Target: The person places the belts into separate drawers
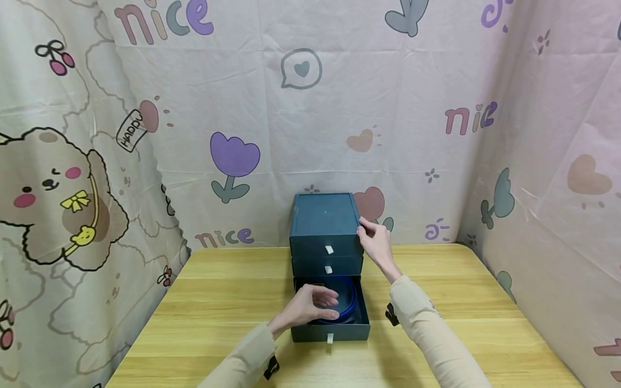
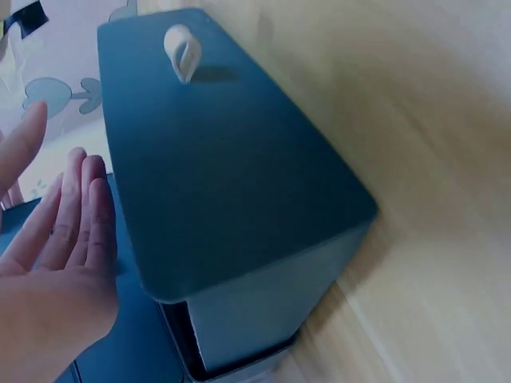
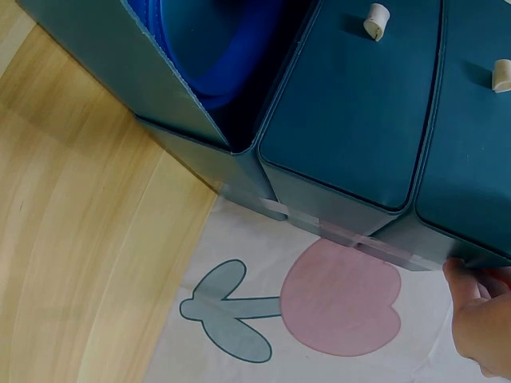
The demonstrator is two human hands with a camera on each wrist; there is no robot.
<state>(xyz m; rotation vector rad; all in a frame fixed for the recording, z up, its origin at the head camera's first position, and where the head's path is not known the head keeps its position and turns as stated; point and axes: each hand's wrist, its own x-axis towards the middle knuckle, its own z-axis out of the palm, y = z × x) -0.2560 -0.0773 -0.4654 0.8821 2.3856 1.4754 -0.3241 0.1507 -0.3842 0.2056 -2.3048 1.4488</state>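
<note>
A dark teal drawer box (image 1: pixel 326 213) has three stacked drawers with small pale pull tabs. Its bottom drawer (image 1: pixel 356 331) is pulled out, and a round blue item (image 1: pixel 353 299) with a looped rim lies inside; its exact kind cannot be told. My left hand (image 1: pixel 310 304) hovers over that drawer, fingers extended and thumb apart, holding nothing. In the left wrist view the hand (image 2: pixel 68 239) is beside the drawer's front (image 2: pixel 231 159). With its fingertips, my right hand (image 1: pixel 377 242) touches the box's upper right side. The right wrist view shows this hand (image 3: pixel 485 319) only partly.
The box stands on a wood-grain table (image 1: pixel 218 302), near the back edge. A printed cloth (image 1: pixel 310 118) hangs behind and at both sides. The middle drawer (image 3: pixel 351 104) and top drawer (image 3: pixel 471 144) are closed.
</note>
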